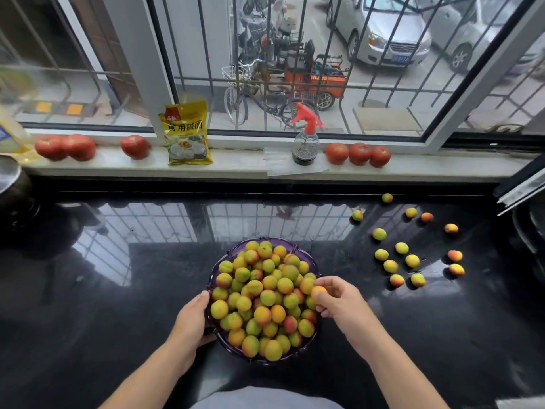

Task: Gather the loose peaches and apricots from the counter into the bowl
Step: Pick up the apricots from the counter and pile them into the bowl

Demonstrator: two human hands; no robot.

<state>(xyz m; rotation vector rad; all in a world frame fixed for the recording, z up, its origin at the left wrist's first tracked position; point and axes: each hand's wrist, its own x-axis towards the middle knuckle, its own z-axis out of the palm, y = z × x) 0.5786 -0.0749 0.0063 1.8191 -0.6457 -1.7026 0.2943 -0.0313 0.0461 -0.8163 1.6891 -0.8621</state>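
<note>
Right hand [339,302] fingers [320,295] around apricot [319,291] over bowl [219,261] rim

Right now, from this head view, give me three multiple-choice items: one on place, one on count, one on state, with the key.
1. Where do the loose fruits lie on the counter?
A. left of the bowl
B. right of the bowl
C. on the windowsill

2. How many tomatoes sit on the windowsill?
A. six
B. two
C. ten

3. What is the right hand doing?
A. resting flat and empty
B. gripping the spray bottle
C. holding a fruit at the bowl's rim

Key: 1 B, they scatter to the right of the purple bowl. 2 A, three left, three right of the spray bottle. 3 C, fingers pinch an orange fruit.
</note>
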